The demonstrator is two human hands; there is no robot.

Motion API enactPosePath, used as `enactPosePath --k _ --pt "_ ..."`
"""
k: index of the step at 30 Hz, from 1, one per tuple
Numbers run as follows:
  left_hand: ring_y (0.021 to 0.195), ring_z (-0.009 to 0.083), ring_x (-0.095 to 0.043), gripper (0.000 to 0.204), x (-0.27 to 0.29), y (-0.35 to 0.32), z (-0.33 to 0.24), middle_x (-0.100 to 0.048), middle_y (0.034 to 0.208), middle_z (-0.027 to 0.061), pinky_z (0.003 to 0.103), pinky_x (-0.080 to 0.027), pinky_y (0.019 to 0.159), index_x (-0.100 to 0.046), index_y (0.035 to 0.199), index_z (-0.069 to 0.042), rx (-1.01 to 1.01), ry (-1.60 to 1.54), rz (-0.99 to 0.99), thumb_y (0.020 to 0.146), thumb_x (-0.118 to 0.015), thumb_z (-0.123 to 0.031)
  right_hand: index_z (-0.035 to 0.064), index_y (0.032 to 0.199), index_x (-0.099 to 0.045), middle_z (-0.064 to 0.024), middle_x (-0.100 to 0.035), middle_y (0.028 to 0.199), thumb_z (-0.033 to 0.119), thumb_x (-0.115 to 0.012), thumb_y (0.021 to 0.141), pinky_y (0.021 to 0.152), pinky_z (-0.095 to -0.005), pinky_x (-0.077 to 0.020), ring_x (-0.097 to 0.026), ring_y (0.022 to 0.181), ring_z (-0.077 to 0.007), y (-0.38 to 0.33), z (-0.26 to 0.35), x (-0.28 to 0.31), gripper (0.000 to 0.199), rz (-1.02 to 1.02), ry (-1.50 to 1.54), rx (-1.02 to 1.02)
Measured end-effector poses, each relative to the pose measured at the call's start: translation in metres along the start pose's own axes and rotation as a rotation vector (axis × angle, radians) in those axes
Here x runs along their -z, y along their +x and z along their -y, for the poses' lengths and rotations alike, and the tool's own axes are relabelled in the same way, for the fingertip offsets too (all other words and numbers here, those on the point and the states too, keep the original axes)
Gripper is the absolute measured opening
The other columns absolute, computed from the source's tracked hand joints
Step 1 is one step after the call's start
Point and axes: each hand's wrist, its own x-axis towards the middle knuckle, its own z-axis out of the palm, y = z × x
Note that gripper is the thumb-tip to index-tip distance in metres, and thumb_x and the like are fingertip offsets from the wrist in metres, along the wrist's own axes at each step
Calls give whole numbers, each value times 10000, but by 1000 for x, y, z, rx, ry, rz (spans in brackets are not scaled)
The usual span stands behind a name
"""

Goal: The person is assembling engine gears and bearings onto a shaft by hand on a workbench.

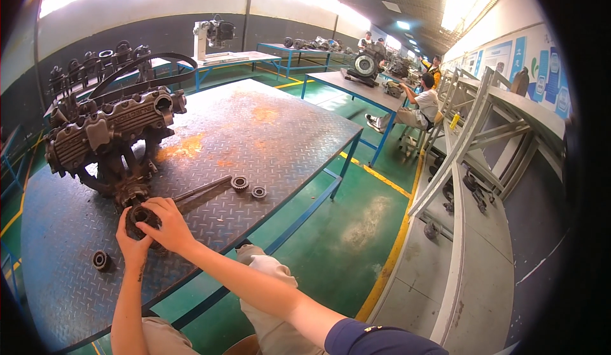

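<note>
Both of my hands are wrapped round a dark, round metal gear point(147, 217) with a hole in its middle, close to the table's near left side. My left hand point(132, 243) grips it from the left, and my right hand point(170, 226) from the right, with its thumb across the front. Just behind the gear is the lower end of a dark metal stand point(132, 189), which carries a ribbed engine part point(111, 126). Whether the gear touches the stand I cannot tell. A long metal shaft point(203, 188) lies right of my hands, beside a small gear point(239, 183) and a ring-shaped gear point(258, 192). Another gear point(101, 261) rests left of my left hand.
The patterned metal table point(305, 126) has rusty orange stains and blue legs. Further tables with engine parts stand behind, one with a person seated point(425, 103) beside it. A grey metal frame point(468, 145) and shelf run along the right, past a yellow floor line point(394, 253).
</note>
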Motion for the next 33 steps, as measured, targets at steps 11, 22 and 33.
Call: enactPosePath --k 11,22,33 --pt "1039 194 -574 661 1 -1 4 -614 1130 119 316 -442 956 -548 1237 19 -14 17 -15 630 -780 -99 -15 1135 -597 -154 -542 1226 173 -694 812 1011 -421 -383 -451 1143 -357 1 -3 -1 386 91 50 5" --pt "1044 197 -571 669 2 1 -8 -608 1137 126 318 -444 952 -541 1240 28 -42 32 -17 645 -807 -121 29 1212 -577 -172 -450 1329 199 -650 869 1065 -427 -334 -395 1233 -363 4 -5 8 390 222 40 24" --pt "1069 199 -571 680 1 1 -7 -602 1161 116 318 -448 967 -536 1249 32 -34 -58 -39 653 -828 -112 41 1391 -384 -201 -395 1372 222 -611 881 1089 -440 -313 -357 1275 -393 3 0 10 587 219 78 36"
